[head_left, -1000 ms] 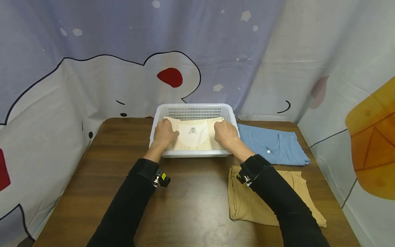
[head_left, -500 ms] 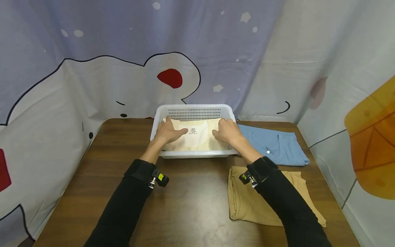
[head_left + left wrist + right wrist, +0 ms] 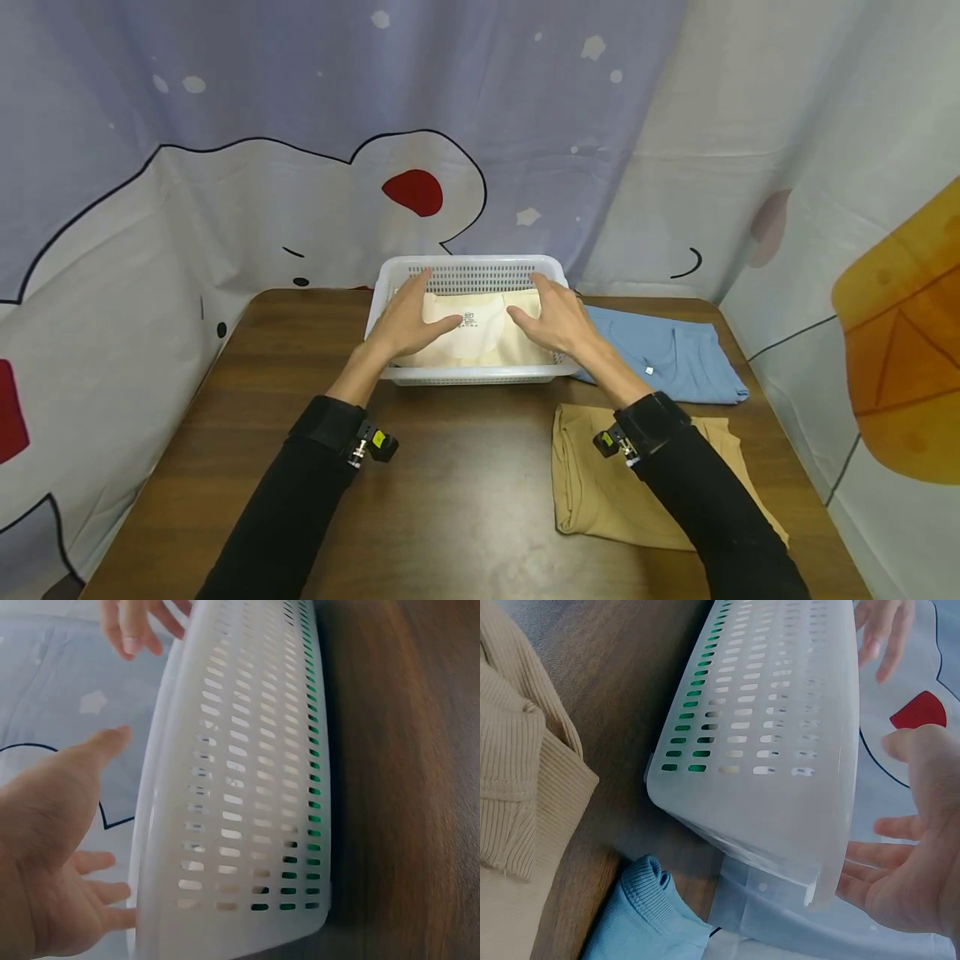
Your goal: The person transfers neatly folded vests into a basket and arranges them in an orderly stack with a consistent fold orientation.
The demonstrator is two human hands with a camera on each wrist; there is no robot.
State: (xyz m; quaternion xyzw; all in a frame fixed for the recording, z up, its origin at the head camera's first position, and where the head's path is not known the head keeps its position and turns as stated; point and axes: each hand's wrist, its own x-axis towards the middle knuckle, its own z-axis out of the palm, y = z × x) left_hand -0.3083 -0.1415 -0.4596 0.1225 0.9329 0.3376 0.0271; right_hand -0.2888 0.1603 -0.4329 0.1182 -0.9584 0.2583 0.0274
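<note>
A white perforated plastic basket stands at the back of the table, holding a folded cream garment with a small dark print on it. My left hand hovers over the basket's left part, fingers spread and thumb pointing inward. Mirroring it, my right hand is above the right part, its fingers extended too. Nothing is held in either hand. In the left wrist view the left hand shows beside the basket rim; in the right wrist view the right hand has its fingertips right at the rim.
To the right of the basket lies a folded blue garment with a small white tag. Nearer on the right, a folded tan garment sits partly under my right forearm. A printed curtain closes off the back and sides of the wooden table.
Both hands have let go of the cream garment's sides, uncurled their fingers and lifted slightly. The cream garment now lies lower inside the basket.
</note>
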